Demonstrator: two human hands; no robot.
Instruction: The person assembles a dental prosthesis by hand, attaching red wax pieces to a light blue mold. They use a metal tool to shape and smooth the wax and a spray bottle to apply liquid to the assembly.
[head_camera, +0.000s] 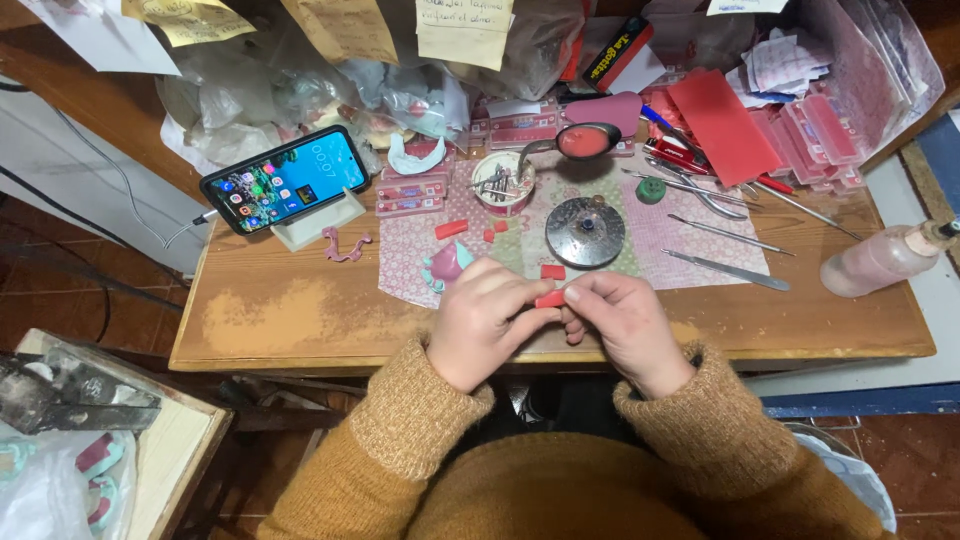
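Cluttered wooden bench (300, 320), near edge: left hand (480, 325) and right hand (625, 325) with fingers pinched on one red wax piece (550, 298), part-shaped, more red bits (552, 271) lying unused beside round metal disc (585, 232).

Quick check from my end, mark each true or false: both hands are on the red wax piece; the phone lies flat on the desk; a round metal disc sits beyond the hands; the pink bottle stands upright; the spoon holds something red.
1. Both hands pinch the red wax piece. True: left hand and right hand share it.
2. The phone lies flat. False: it leans on a white stand.
3. A round metal disc sits beyond the hands. True.
4. The pink bottle stands upright. False: it lies on its side.
5. The spoon holds something red. True.
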